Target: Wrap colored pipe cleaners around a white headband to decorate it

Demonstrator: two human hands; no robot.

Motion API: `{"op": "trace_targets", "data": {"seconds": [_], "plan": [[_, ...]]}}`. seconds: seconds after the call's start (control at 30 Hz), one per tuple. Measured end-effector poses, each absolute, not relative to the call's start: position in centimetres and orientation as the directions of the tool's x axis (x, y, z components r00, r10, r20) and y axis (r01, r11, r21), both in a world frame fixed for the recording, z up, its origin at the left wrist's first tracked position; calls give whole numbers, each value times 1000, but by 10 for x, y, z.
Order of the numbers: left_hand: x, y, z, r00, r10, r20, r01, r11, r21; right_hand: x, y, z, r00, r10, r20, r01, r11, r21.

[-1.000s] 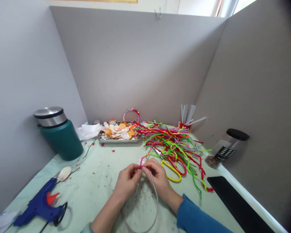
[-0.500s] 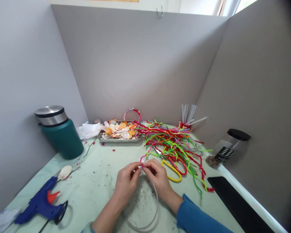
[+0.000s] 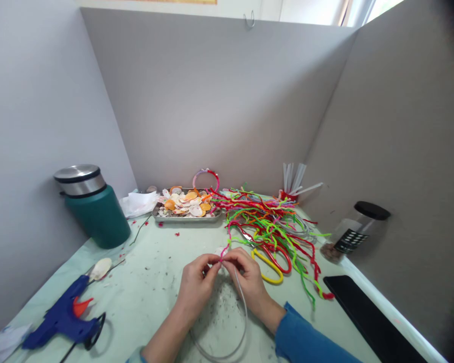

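Two hands meet at the worktop's (image 3: 147, 282) middle: the left hand (image 3: 196, 285) and right hand (image 3: 247, 280) both pinch a pink pipe cleaner (image 3: 227, 242) against a grey wire hoop (image 3: 240, 307). Its free length runs away toward the colourful pile (image 3: 272, 222); the hoop curves back toward the person.

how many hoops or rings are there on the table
2: a thin grey wire hoop pinched by both hands, and a pink-and-red wrapped ring standing behind the shell tray. Others may hide under the stems.
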State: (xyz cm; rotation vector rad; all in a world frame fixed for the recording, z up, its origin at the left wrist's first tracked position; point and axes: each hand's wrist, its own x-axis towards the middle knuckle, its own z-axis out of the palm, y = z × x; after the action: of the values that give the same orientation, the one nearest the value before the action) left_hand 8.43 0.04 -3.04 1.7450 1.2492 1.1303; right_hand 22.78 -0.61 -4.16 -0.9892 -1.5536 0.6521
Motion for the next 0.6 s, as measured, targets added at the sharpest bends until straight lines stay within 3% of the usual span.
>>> {"op": "trace_targets", "data": {"seconds": [0.27, 0.4, 0.6], "plan": [[83, 2, -27, 152, 965, 213, 259, -246, 934, 228, -7, -42, -47, 866, 497, 214, 495, -842], [82, 1, -25, 100, 973, 209, 242, -228, 943, 227, -6, -44, -69, 929, 363, 99, 369, -924], [83, -8, -13, 164, 945, 283, 228, -315, 921, 222, 0, -45, -140, 974, 177, -11, 178, -984]]}}
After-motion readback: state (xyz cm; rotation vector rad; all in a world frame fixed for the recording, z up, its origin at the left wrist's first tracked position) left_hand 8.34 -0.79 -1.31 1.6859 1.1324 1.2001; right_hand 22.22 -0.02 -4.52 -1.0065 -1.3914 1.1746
